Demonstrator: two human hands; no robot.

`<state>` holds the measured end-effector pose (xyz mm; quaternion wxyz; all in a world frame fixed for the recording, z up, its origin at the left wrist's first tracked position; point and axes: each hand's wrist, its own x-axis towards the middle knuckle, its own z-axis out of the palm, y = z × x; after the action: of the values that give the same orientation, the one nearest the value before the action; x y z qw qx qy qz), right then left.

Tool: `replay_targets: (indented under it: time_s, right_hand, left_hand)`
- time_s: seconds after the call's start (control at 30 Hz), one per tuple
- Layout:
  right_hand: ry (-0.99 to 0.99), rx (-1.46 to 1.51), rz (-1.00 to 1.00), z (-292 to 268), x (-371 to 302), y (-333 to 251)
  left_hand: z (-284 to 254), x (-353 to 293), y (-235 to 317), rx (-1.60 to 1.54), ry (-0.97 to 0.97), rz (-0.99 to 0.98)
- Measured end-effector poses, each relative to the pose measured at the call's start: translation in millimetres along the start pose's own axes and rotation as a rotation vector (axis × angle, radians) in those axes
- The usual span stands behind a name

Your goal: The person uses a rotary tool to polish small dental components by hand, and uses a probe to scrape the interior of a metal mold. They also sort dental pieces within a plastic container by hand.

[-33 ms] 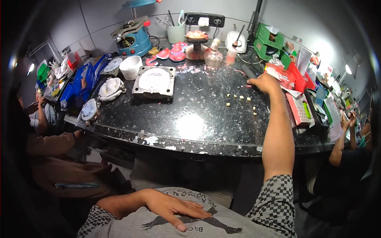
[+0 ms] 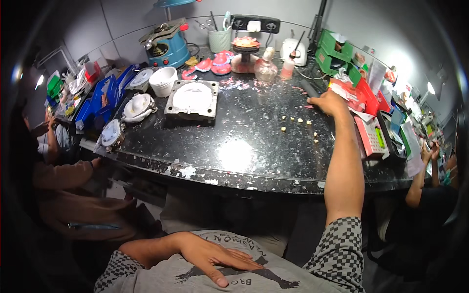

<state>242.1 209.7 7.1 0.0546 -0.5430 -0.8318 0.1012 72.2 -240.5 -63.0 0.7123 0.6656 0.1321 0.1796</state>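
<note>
My left hand (image 2: 217,258) lies flat against my grey shirt, fingers stretched out, holding nothing. Over the right side of the black bench (image 2: 254,171) reaches my right hand (image 2: 331,103), its thumb pointing left. Its other fingers are mostly hidden behind the hand, so any grip cannot be made out. Just beyond the thumb is a dark grey cylindrical handle (image 2: 309,88), with a small pink piece (image 2: 309,106) beside the thumb. Left of my wrist, several small cream tooth-shaped pieces (image 2: 301,121) lie scattered on the bench.
Farther left are a metal flask with white plaster (image 2: 193,99), a white tub (image 2: 163,81) and plaster models (image 2: 138,108). Pink moulded pieces (image 2: 221,63), a glass bottle (image 2: 265,68) and a blue machine (image 2: 167,51) stand behind. Red bins (image 2: 365,94) border my right hand. People sit at both sides.
The whole view has shifted very slightly, with the bench things appearing a little farther right and lower. Both hands keep nearly the same pose and place.
</note>
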Motion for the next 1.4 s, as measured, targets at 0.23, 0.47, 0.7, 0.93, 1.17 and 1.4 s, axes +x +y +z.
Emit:
replay_targets:
  time_s: [0.23, 0.47, 0.7, 0.93, 1.17, 1.4]
  right_hand:
    - [0.194, 0.053, 0.042, 20, 15, 25]
    - [0.212, 0.059, 0.107, 21, 14, 19]
    - [0.617, 0.094, 0.021, 10, 7, 8]
    - [0.849, 0.184, -0.042, 3, 2, -8]
    - [0.864, 0.465, -0.107, 0, 0, -20]
    - [0.836, 0.655, -0.099, -1, -3, -28]
  left_hand:
    - [-24, 7, 55, -0.193, 0.331, 0.683]
    - [-27, 27, 100, 0.528, 0.85, 1.272]
    - [-39, 40, 113, 0.653, 0.729, 1.38]
    - [-27, 17, 81, -0.135, 0.547, 0.946]
    - [-16, 14, -36, -0.128, 0.17, -0.173]
    - [-18, -1, -58, 0.229, 0.343, -0.403]
